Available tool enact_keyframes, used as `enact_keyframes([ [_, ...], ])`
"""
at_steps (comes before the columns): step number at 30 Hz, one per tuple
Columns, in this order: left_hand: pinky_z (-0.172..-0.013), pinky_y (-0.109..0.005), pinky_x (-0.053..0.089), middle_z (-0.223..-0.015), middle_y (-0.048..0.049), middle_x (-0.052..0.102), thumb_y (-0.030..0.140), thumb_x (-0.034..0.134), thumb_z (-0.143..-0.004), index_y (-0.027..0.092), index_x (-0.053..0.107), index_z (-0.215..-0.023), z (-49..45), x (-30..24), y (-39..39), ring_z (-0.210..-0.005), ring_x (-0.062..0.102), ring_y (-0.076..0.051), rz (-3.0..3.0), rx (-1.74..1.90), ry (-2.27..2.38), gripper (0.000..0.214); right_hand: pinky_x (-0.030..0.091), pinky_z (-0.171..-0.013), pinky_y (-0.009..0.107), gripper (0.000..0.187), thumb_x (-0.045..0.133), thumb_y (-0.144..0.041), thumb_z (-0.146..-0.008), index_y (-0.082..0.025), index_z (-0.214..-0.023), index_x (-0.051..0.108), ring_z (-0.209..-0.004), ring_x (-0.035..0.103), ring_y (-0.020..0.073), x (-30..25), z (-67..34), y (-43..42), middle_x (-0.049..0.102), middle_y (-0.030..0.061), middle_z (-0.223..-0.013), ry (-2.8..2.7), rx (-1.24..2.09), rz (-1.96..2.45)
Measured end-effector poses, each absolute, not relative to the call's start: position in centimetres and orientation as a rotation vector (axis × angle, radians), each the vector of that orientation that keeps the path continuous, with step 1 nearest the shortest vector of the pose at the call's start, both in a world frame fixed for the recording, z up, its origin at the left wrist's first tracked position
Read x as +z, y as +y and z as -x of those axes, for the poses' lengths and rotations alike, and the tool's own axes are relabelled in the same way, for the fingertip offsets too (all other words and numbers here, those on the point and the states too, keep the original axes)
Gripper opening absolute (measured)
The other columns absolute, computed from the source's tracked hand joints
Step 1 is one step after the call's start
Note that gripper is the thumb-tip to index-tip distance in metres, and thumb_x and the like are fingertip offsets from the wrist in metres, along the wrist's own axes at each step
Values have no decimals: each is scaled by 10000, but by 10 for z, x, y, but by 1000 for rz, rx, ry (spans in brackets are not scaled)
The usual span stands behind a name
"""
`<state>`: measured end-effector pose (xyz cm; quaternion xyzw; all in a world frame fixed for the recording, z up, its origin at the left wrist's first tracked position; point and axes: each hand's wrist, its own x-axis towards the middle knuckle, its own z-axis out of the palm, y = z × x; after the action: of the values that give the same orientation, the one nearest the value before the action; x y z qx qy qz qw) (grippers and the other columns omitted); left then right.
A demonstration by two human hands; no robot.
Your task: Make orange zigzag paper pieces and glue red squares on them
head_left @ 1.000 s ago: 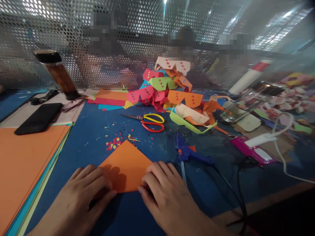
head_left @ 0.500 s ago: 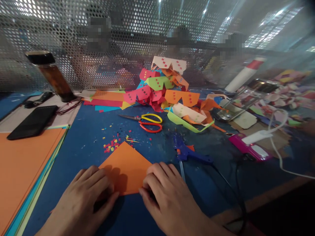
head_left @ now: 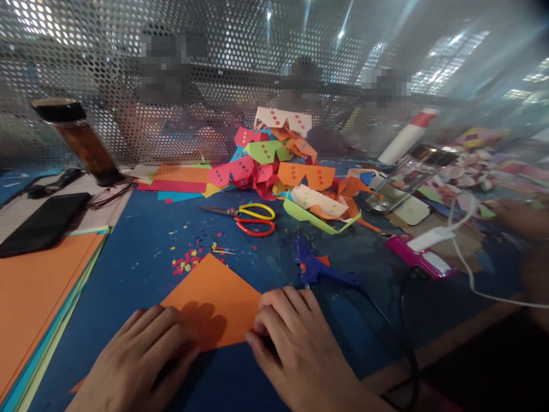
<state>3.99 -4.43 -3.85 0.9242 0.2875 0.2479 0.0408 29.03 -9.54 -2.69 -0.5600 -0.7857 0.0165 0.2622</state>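
An orange sheet of paper (head_left: 212, 309), folded into a triangle, lies on the blue table in front of me. Its peak points away and the long straight edge faces me. My left hand (head_left: 143, 352) rests over the left end of that edge, fingers curled and pressed together on the paper. At the right end, my right hand (head_left: 295, 337) grips the edge between thumb and curled fingers. Both far corners of the sheet are hidden under the hands; an orange tip shows left of my left wrist. Small coloured paper bits (head_left: 183, 264) lie just beyond the peak.
Scissors (head_left: 257, 220) and a blue glue gun (head_left: 319, 266) with a cord lie beyond the paper. Paper masks (head_left: 306, 174) are heaped behind. Coloured sheets (head_left: 47, 280) and a phone (head_left: 47, 220) are at left; a pink power strip (head_left: 418, 257) and another person's hand (head_left: 521, 217) at right.
The whole view has shifted slightly, so things appear further left. My hands have spread a little apart along the paper's near edge, leaving more of it showing between them.
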Motion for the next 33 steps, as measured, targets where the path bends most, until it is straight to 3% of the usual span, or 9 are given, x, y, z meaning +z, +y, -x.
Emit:
enact_keyframes([
  [6, -749, -251, 490, -914, -1, 736, 199, 327, -1065, 240, 667, -1095, -38, -43, -47, -822, 679, -138, -2901, 749, 721, 344, 321, -757, 358, 219, 750, -158, -807, -208, -753, 544, -820, 534, 198, -29, -290, -96, 622, -10, -856, -2128, 41, 1523],
  [12, -717, -257, 511, -941, -22, 731, 193, 307, -1049, 259, 656, -1260, -30, -48, -46, -798, 686, -149, -3101, 586, 550, 413, 314, -745, 361, 216, 749, -141, -799, -206, -743, 551, -806, 528, 190, -26, -289, -97, 617, -17, -848, -2130, 38, 1542],
  [16, -725, -290, 534, -943, -45, 729, 163, 271, -1044, 254, 659, -1266, -28, -53, -46, -818, 690, -177, -3091, 576, 609, 457, 310, -744, 362, 211, 737, -144, -807, -206, -736, 548, -807, 527, 190, -26, -290, -97, 614, -19, -838, -2132, 40, 1548],
  [21, -673, -264, 548, -947, -56, 728, 261, 329, -1048, 231, 650, -1292, -25, -58, -40, -795, 684, -175, -3146, 564, 501, 403, 315, -761, 361, 208, 735, -141, -809, -204, -744, 548, -822, 524, 189, -25, -293, -98, 613, -18, -854, -2142, 54, 1565],
  [27, -746, -281, 546, -948, -25, 735, 148, 317, -1016, 285, 691, -1182, -31, -53, -49, -835, 676, -166, -2991, 646, 722, 432, 323, -759, 362, 208, 745, -144, -809, -203, -749, 554, -831, 529, 195, -23, -297, -100, 617, -12, -858, -2117, 68, 1594],
  [33, -748, -287, 557, -959, -18, 746, 202, 320, -1022, 314, 682, -1192, -30, -52, -53, -855, 686, -176, -3012, 630, 756, 415, 339, -766, 363, 182, 703, -144, -837, -209, -755, 554, -856, 541, 208, -22, -301, -102, 632, 1, -870, -2106, 91, 1629],
])
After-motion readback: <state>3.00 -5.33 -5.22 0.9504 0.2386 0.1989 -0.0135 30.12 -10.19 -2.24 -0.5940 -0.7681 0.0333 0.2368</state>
